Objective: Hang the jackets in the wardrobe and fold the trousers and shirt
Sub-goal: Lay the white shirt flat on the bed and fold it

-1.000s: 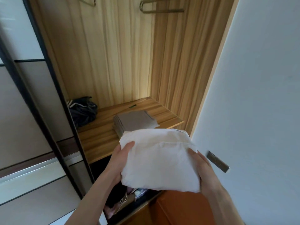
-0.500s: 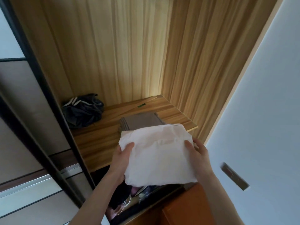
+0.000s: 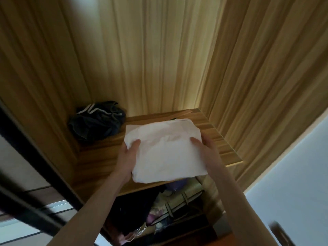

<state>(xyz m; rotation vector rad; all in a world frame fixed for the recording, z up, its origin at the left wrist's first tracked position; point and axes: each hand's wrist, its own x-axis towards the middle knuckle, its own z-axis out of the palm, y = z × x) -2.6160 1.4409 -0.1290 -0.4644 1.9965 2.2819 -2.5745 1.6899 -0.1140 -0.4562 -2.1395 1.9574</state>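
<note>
- A person's left hand [image 3: 128, 158] and right hand [image 3: 206, 148] grip opposite edges of a folded white shirt [image 3: 166, 150], thumbs on top, fingers curled beneath, keeping it flat.
- The shirt hovers over the wooden wardrobe shelf [image 3: 225, 148], apparently for stacking; a crumpled dark garment [image 3: 96, 121] sits behind.

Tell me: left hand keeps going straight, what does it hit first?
Judging loosely, the left hand points toward the wardrobe's wooden back panel; the dark crumpled garment sits left of that line. Depth unclear.
</note>
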